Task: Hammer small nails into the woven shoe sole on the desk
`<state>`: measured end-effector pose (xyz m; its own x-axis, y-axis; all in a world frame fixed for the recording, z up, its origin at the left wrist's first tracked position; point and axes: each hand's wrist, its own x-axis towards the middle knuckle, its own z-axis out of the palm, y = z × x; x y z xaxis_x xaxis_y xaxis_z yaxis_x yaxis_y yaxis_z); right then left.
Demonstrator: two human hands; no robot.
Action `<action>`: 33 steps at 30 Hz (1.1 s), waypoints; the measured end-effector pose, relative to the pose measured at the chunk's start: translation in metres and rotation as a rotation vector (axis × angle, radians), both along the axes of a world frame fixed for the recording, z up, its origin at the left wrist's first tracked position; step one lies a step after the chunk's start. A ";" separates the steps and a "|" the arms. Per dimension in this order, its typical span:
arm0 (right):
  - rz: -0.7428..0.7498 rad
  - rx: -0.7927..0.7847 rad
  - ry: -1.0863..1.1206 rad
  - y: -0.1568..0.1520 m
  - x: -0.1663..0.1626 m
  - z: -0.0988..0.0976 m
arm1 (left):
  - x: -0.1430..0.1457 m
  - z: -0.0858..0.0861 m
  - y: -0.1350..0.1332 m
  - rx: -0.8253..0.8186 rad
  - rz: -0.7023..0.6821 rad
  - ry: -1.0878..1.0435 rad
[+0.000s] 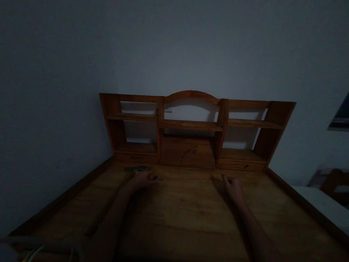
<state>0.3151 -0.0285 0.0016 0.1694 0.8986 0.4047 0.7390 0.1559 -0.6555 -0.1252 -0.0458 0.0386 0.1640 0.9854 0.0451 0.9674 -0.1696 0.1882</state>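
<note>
The room is dim. Both my arms reach out over a bare wooden desk top. My left hand rests on the wood with its fingers curled loosely, right beside a small dark flat object that I cannot make out. My right hand lies on the desk to the right, its index finger stretched forward and the other fingers bent under. Nothing shows in either hand, though the dark hides detail.
A wooden hutch with open shelves and a central panel stands at the desk's back against a pale wall. A raised wooden rim runs along both sides. A white bed lies at right; light cables lie at the lower left.
</note>
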 end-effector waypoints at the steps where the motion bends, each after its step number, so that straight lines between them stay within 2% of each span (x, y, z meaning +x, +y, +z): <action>1: 0.000 0.000 -0.001 0.000 0.000 0.000 | 0.002 -0.003 0.001 0.003 0.006 0.008; 10: 0.016 -0.011 -0.004 -0.002 -0.001 0.004 | 0.012 -0.024 0.005 0.069 0.030 0.062; 17: 0.003 -0.010 0.000 0.000 0.000 0.000 | 0.007 -0.027 0.012 0.051 0.037 0.057; 24: 0.006 0.019 -0.010 0.001 0.001 -0.001 | 0.000 -0.029 0.016 0.105 -0.017 0.070; 33: 0.015 0.020 -0.011 -0.004 -0.001 0.003 | -0.001 -0.031 0.020 0.097 0.021 0.113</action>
